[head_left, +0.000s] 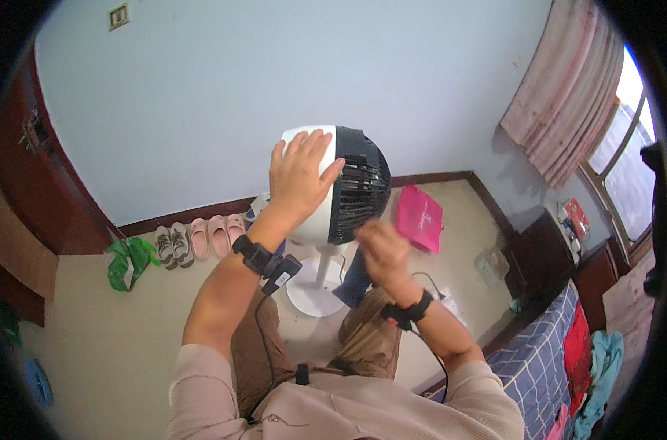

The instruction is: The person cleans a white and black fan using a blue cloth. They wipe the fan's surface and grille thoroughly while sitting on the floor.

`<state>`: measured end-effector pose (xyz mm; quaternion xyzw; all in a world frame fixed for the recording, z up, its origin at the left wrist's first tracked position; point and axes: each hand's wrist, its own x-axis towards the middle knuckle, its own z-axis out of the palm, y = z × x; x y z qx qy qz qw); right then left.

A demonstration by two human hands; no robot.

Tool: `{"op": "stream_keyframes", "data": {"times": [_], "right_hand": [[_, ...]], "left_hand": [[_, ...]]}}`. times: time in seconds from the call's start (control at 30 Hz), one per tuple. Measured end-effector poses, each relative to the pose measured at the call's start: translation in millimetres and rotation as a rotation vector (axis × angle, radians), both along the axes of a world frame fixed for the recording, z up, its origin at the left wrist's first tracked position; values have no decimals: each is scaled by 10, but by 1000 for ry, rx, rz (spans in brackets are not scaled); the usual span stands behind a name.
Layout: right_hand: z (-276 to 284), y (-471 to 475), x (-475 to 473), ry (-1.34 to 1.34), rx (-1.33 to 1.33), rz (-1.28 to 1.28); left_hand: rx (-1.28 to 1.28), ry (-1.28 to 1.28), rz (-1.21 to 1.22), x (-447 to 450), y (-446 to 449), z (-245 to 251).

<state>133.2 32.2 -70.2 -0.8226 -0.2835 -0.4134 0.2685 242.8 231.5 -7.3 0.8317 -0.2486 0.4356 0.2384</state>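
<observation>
A pedestal fan with a white shell and a black grille stands on a round white base before me. My left hand lies spread flat on the white shell, its thumb at the edge of the black grille. Just below the grille's lower right is my right hand, blurred, with fingers curled. A dark blue cloth hangs beneath that hand; whether the fingers grip it cannot be told for certain.
Along the wall stand grey shoes, pink slippers and a green bag. A pink bag lies behind the fan on the right. A bed with a checked cover is at the lower right. A cable runs over the floor.
</observation>
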Motion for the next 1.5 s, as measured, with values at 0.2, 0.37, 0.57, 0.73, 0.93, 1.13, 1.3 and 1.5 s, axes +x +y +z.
{"op": "stream_keyframes", "data": {"times": [0.2,0.37,0.57,0.73,0.93,1.13,1.3,1.5], "right_hand": [[302,126,207,-50,195,-142],[164,383,205,-63,92,-48],[142,62,219,-149,227,-192],[49,316,200,-131,100,-91],[49,47,210,-117,216,-180],[-131,347,137,-135,213,-157],[-88,219,181,-154,112,-105],[-19,218,168,-99,198,-259]], "left_hand": [[1,-22,-14,15,-26,-16],[23,-20,-21,29,-27,-16],[20,-15,-16,39,-15,-30],[17,-27,-5,49,-39,-31],[31,-34,-17,19,-3,-8],[48,-35,7,20,-43,-9],[69,-42,13,6,-19,8],[64,-56,56,4,-52,0]]}}
